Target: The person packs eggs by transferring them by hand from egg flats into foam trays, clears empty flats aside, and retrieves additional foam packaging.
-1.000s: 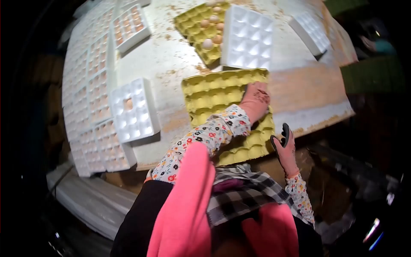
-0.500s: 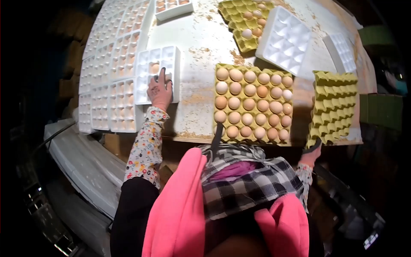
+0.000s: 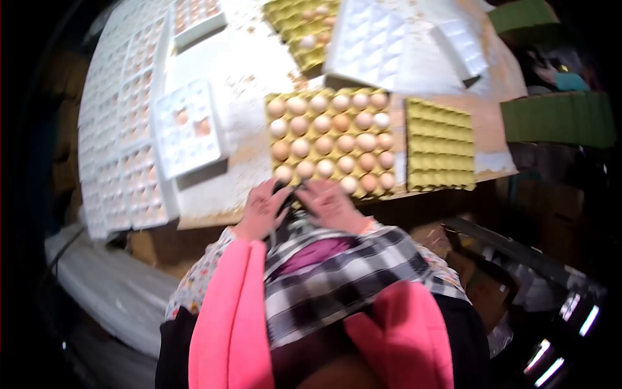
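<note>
My left hand (image 3: 261, 209) and my right hand (image 3: 330, 206) are side by side at the near edge of a yellow egg tray (image 3: 393, 136). They cover the left part of its front row. Dark coverings show on the fingertips, which are blurred and partly hidden, so I cannot tell whether they grip anything. Rows of brown and pale eggs (image 3: 322, 123) fill the visible part of the tray. To the left, a white egg carton (image 3: 189, 155) holds two eggs (image 3: 202, 126). An eggless yellow tray (image 3: 440, 144) lies to the right.
Several white cartons of eggs (image 3: 139, 110) line the table's left side. Another yellow tray (image 3: 285, 29) with some eggs lies at the back, beside an eggless white carton (image 3: 369, 42). A smaller white carton (image 3: 460, 48) sits at the back right. Green boxes (image 3: 557, 120) stand beyond the table.
My left hand has moved from the white carton to the egg tray, and a second egg now shows in that carton. My right hand has left the eggless yellow tray. The camera view has shifted.
</note>
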The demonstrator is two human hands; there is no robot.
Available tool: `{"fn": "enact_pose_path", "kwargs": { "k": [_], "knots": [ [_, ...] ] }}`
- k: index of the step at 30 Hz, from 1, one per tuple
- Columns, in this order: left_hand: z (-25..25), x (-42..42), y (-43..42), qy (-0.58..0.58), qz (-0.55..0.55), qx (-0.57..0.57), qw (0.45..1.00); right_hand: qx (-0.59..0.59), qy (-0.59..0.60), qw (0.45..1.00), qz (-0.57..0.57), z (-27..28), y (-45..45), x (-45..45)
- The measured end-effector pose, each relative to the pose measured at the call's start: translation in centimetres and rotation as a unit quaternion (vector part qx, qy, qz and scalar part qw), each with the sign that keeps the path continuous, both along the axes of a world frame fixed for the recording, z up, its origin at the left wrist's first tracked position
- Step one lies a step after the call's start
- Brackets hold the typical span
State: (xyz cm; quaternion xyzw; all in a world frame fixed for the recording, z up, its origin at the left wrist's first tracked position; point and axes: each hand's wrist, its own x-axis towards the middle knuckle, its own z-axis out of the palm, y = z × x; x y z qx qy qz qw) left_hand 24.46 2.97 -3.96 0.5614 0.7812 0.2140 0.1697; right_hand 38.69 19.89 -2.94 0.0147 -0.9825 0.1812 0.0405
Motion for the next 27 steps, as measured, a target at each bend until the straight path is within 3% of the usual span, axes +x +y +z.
{"fn": "enact_pose_path", "kwargs": {
  "k": [1, 2, 3, 4, 5, 6, 8, 9, 10, 13, 14, 15, 17, 18, 19, 20, 21, 22, 23, 24, 25, 26, 27],
  "knots": [
    [-1.1, -0.1, -0.5, -0.030, 0.028, 0.072, 0.997, 0.077, -0.023, 0.997, 0.004, -1.9, -0.7, -0.3],
    [-0.6, -0.6, -0.9, -0.126, 0.048, 0.053, 0.989, -0.012, -0.063, 0.997, 0.038, -3.5, -0.1, -1.1],
    [-2.0, -0.5, -1.5, -0.139, 0.112, 0.107, 0.978, -0.043, 0.004, 0.999, 0.009, -2.9, 0.4, -1.1],
    [-3.0, -0.2, -1.9, -0.286, 0.252, 0.104, 0.918, -0.074, 0.072, 0.995, -0.016, -2.1, 0.8, -1.0],
    [-1.5, 0.1, -1.0, -0.359, 0.330, 0.136, 0.862, -0.141, 0.015, 0.988, -0.058, -1.5, 1.0, -0.8],
    [-0.2, -0.1, 0.0, -0.291, 0.275, 0.125, 0.908, -0.294, -0.052, 0.943, -0.144, 1.3, 1.7, -1.0],
    [2.4, -0.2, 2.2, -0.137, 0.153, 0.057, 0.977, -0.548, 0.010, 0.811, -0.203, 1.0, 3.4, -1.3],
    [3.5, 0.1, 3.0, -0.059, 0.070, -0.006, 0.996, -0.656, 0.057, 0.717, -0.229, 0.8, 3.6, -2.1],
    [2.9, 0.8, 3.1, 0.057, 0.033, -0.042, 0.997, -0.656, 0.062, 0.718, -0.224, 0.5, 3.6, -2.7],
    [1.5, 1.1, 2.6, 0.135, -0.011, -0.172, 0.976, -0.360, -0.130, 0.907, -0.176, 0.6, 4.5, -4.4],
    [0.2, 1.6, 2.1, 0.138, 0.005, -0.165, 0.977, -0.213, -0.082, 0.965, -0.128, -0.2, 3.5, -4.7],
    [-0.8, 1.7, 1.6, 0.147, -0.003, -0.117, 0.982, -0.064, -0.033, 0.995, -0.076, -1.3, 1.8, -4.7],
    [1.1, 0.9, 1.6, 0.042, -0.005, -0.072, 0.996, 0.157, -0.029, 0.984, -0.079, -2.6, -0.6, -4.6],
    [1.5, 0.7, 1.3, -0.072, 0.076, -0.021, 0.994, 0.164, -0.064, 0.981, -0.080, -1.8, -0.4, -5.1],
    [1.7, 0.8, 0.7, -0.183, 0.164, 0.026, 0.969, 0.164, -0.101, 0.978, -0.074, -0.7, 0.4, -5.7],
    [2.6, 0.6, 0.4, -0.324, 0.247, 0.116, 0.906, 0.208, -0.112, 0.969, -0.069, -1.3, 1.0, -5.7],
    [3.5, -0.3, -0.1, -0.542, 0.327, 0.138, 0.762, 0.211, -0.117, 0.970, -0.031, -4.1, 2.1, -5.6],
    [4.6, 0.4, 0.3, -0.596, 0.381, 0.212, 0.675, 0.012, -0.083, 0.992, -0.098, -2.5, 3.0, -5.4],
    [0.4, -1.2, -0.8, -0.425, 0.322, 0.181, 0.826, -0.191, -0.022, 0.970, -0.147, -0.8, 3.8, -5.1],
    [2.3, -2.2, 0.1, -0.722, 0.422, 0.185, 0.516, -0.287, -0.033, 0.936, -0.203, 1.1, 4.8, -5.3],
    [4.4, -3.0, 0.7, -0.625, 0.378, 0.125, 0.672, -0.506, -0.076, 0.828, -0.230, 0.9, 5.9, -5.0],
    [3.1, -2.8, 1.8, -0.369, 0.291, 0.027, 0.882, -0.548, -0.059, 0.800, -0.239, 1.5, 6.9, -4.9],
    [3.1, -1.9, 2.9, -0.069, 0.201, -0.024, 0.977, -0.534, -0.023, 0.813, -0.229, 1.6, 7.1, -4.9]
  ]
}}
